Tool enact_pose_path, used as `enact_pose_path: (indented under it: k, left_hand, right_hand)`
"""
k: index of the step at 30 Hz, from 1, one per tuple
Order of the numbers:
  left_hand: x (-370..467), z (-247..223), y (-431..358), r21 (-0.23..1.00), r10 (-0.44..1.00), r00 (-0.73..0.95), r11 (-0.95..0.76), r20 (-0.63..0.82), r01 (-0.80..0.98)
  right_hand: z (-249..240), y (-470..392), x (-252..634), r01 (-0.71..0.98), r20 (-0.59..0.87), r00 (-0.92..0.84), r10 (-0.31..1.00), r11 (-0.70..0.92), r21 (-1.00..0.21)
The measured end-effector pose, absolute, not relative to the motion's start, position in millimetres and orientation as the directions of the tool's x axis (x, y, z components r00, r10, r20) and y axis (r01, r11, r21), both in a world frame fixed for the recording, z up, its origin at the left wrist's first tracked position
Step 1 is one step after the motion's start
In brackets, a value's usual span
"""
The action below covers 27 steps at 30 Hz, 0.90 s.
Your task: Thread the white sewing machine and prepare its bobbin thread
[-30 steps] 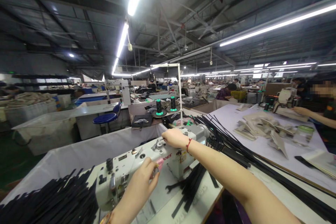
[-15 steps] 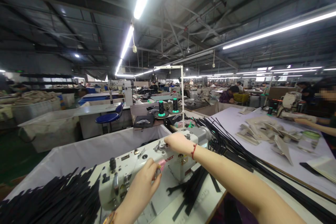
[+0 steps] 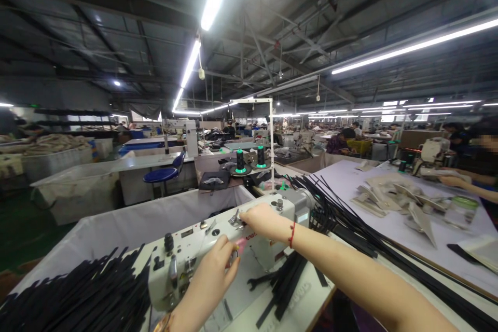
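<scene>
A white sewing machine (image 3: 241, 275) stands in front of me. Over its top, my right hand (image 3: 264, 220) has its fingers closed beside a small metal winder fitting (image 3: 235, 219); whatever they pinch is hidden. Lower and to the left, my left hand (image 3: 216, 267) is curled in front of the machine's body. A dark curved edge and a pink patch (image 3: 241, 244) show by its fingertips, too small to name. Under the machine arm, black straps (image 3: 286, 285) lie on the table, a dark open-ended wrench (image 3: 254, 282) at their edge.
Black strips (image 3: 78, 290) are heaped at the left, and long black straps (image 3: 373, 241) run along the right. Two black thread cones (image 3: 260, 158) stand behind the machine. Beige pieces (image 3: 397, 192) cover part of the neighbouring table, where a co-worker's arm (image 3: 462, 181) reaches in.
My right hand has shifted slightly left and down along the machine top, fingers still closed. My left hand keeps nearly the same place and pose.
</scene>
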<state>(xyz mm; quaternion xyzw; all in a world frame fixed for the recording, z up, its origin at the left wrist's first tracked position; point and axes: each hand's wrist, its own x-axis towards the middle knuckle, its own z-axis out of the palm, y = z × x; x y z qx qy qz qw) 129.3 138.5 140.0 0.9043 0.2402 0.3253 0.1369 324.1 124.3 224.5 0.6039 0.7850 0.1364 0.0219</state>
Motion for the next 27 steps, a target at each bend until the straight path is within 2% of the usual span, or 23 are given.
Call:
enact_pose_path:
  k: [6,12,20,27]
  left_hand:
    - [126,143,137,0.404,0.532,0.672,-0.842,0.515,0.356]
    - [126,145,135,0.410,0.541,0.678,-0.835,0.498,0.366]
    - [126,143,136,0.436,0.553,0.683,-0.824,0.477,0.363]
    - [122,142,139,0.434,0.556,0.679,-0.823,0.479,0.368]
  right_hand:
    - [223,149,352,0.971,0.218,-0.218,0.951,0.188,0.150]
    - [220,169,352,0.964,0.173,-0.267,0.948,0.262,0.050]
    - [215,168,360,0.968,0.164,-0.239,0.957,0.248,-0.033]
    - [214,172,381,0.950,0.142,-0.237,0.961,0.260,-0.174]
